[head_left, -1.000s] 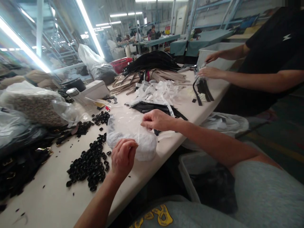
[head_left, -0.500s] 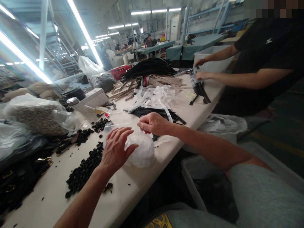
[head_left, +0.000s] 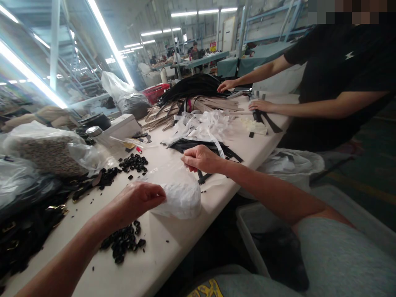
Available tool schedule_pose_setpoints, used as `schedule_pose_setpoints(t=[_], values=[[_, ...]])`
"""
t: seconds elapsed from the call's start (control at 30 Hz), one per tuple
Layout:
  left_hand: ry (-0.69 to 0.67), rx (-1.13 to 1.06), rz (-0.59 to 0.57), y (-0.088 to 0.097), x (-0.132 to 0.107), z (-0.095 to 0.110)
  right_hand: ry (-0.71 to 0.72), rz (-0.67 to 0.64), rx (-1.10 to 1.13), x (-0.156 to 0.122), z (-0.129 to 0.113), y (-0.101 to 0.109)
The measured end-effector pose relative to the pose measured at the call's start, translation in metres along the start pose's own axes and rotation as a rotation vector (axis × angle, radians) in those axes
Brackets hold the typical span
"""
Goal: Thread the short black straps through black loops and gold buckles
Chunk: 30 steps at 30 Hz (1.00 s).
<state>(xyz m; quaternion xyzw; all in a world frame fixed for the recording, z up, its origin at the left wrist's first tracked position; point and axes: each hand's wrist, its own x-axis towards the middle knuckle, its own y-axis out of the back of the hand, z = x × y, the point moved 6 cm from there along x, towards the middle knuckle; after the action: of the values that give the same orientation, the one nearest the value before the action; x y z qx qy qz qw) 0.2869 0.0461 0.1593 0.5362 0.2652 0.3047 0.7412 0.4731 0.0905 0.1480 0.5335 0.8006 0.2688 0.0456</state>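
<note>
A clear plastic bag (head_left: 181, 194) with white filling lies at the near edge of the long table (head_left: 161, 251). My left hand (head_left: 137, 200) is closed on the bag's left end. My right hand (head_left: 201, 159) pinches the bag's far edge, fingers curled. Small black pieces (head_left: 123, 241) lie in a heap under my left forearm, and more black pieces (head_left: 134, 163) lie farther back.
A person in a black shirt (head_left: 346, 78) stands at the right, hands on black straps (head_left: 262, 119) and a dark strap pile (head_left: 194, 86). White strips (head_left: 207, 123), a white box (head_left: 120, 126), filled plastic bags (head_left: 46, 150) and a bin (head_left: 272, 243) below the table surround me.
My left hand went from a fist on the bag, to fingers spread over it, to closed on its left end. The other person's hand reached out to the dark strap pile.
</note>
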Motion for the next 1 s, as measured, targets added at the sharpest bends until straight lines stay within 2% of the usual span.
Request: schedule_pose_setpoints(t=[0.1,0.2,0.3,0.37,0.43,0.5,0.57,0.63,0.7,0.83,1.0], values=[[-0.208,-0.072,0.225,0.014,-0.015,0.009,-0.022,0.003,0.02,0.002,0.009,-0.001],[-0.306,-0.102,0.402,0.023,-0.028,0.011,-0.022,0.036,-0.004,0.0,0.011,-0.001],[-0.309,-0.126,0.521,0.029,-0.036,0.008,0.113,0.216,-0.1,-0.008,-0.01,0.011],[-0.31,-0.111,0.576,0.032,-0.038,0.008,0.268,0.233,-0.164,-0.015,-0.034,0.013],[-0.327,-0.076,0.611,0.035,-0.039,0.01,0.404,0.061,-0.229,-0.018,-0.055,0.002],[-0.344,-0.049,0.638,0.039,-0.041,0.012,0.455,-0.151,-0.338,-0.018,-0.066,-0.015],[-0.345,-0.025,0.673,0.045,-0.045,0.014,0.418,-0.302,-0.513,-0.015,-0.065,-0.027],[-0.339,0.012,0.694,0.049,-0.05,0.014,0.362,-0.395,-0.686,-0.011,-0.058,-0.034],[-0.334,0.063,0.701,0.051,-0.055,0.015,0.356,-0.431,-0.796,-0.011,-0.053,-0.035],[-0.301,0.084,0.686,0.051,-0.058,0.013,0.402,-0.381,-0.874,-0.015,-0.052,-0.028],[-0.194,0.016,0.674,0.051,-0.051,0.007,0.467,-0.312,-0.805,-0.011,-0.063,-0.013]])
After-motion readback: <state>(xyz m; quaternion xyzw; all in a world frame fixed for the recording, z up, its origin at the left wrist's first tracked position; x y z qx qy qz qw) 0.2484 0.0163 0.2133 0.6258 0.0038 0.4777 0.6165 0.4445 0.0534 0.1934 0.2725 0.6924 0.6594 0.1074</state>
